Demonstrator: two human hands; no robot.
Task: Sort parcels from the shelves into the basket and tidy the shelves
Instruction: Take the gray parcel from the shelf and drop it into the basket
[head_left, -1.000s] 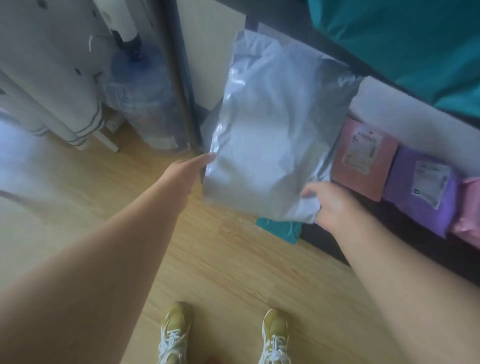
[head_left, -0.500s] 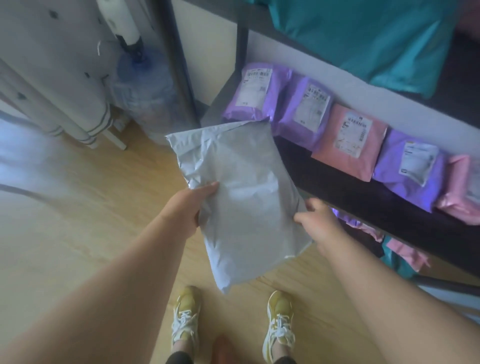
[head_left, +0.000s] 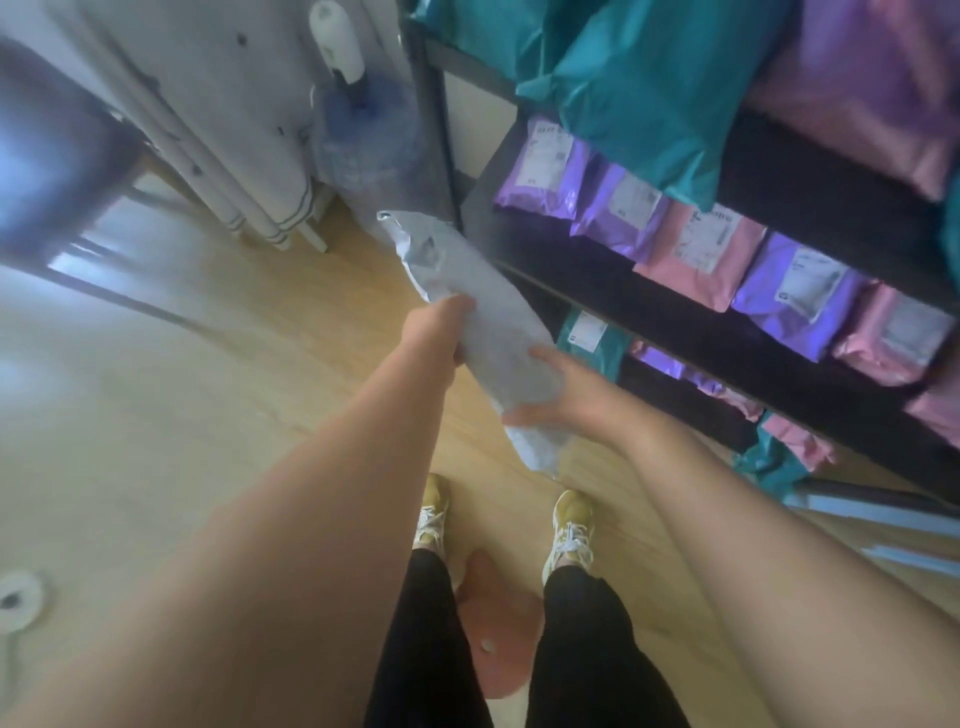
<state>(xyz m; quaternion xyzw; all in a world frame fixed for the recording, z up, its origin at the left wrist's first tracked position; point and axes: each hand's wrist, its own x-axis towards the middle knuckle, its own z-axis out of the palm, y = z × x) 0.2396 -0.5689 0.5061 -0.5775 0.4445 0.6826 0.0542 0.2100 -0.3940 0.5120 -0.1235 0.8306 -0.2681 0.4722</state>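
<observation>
A long grey parcel (head_left: 467, 296) hangs in the air in front of me, tilted, clear of the black shelf unit (head_left: 675, 306). My left hand (head_left: 441, 327) grips its left edge near the middle. My right hand (head_left: 566, 389) holds its lower right side with thumb and fingers wrapped round it. On the middle shelf stands a row of purple parcels (head_left: 795, 291) and pink parcels (head_left: 701, 249) with white labels. A big teal parcel (head_left: 639, 88) lies on the shelf above. No basket is in view.
More teal, purple and pink parcels (head_left: 779, 447) lie on the bottom shelf. A blue water bottle (head_left: 363, 135) stands left of the shelf post beside a white folded rack (head_left: 218, 130). My feet (head_left: 571, 519) stand on the wooden floor; a dark chair (head_left: 57, 156) is far left.
The grey parcel has come off the shelf front and moved down and left toward me, turning edge-on. Both hands stayed on it. The view has pulled back from the shelves.
</observation>
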